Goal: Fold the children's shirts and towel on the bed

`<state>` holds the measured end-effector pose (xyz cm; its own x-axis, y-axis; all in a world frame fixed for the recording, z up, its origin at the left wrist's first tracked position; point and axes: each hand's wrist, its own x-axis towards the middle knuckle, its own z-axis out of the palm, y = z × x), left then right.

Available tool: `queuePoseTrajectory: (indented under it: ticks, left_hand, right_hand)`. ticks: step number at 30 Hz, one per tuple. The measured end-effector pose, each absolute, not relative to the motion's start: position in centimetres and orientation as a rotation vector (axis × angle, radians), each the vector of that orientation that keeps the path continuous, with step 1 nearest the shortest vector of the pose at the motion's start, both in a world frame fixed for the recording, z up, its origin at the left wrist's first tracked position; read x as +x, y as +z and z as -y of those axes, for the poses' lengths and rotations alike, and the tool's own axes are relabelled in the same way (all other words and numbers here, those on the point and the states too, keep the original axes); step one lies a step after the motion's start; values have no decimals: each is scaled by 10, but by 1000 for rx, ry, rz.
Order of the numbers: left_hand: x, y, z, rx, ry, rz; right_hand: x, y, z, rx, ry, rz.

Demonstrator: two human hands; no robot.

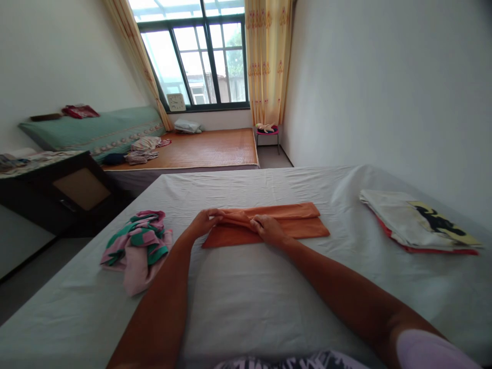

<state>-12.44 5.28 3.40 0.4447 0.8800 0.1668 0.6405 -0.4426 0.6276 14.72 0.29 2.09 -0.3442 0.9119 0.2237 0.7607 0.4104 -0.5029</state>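
An orange cloth [292, 221] lies folded into a long band on the white bed sheet [246, 297] in front of me. My left hand [205, 221] pinches the cloth's left end, fingers closed on a raised fold. My right hand [268, 228] grips the same fold near the middle of the cloth, fingers curled over the fabric. Both forearms reach out across the sheet from the bottom of the view.
A crumpled pink and green striped garment [138, 246] lies on the sheet to the left. A folded stack of white, yellow and red cloth [418, 221] sits at the right by the wall. A dark cabinet [65, 192] stands left of the bed; another bed [200, 148] lies beyond.
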Motion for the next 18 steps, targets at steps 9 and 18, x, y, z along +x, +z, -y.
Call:
queuePoseTrajectory:
  ticks: [9, 18]
  left_hand:
    - [-127, 37, -49, 2370, 465, -1338]
    - [-71, 20, -41, 2634, 713, -1299]
  right_hand:
    - [150, 33, 5, -1494, 286, 2325]
    - [133, 20, 20, -1005, 36, 2539]
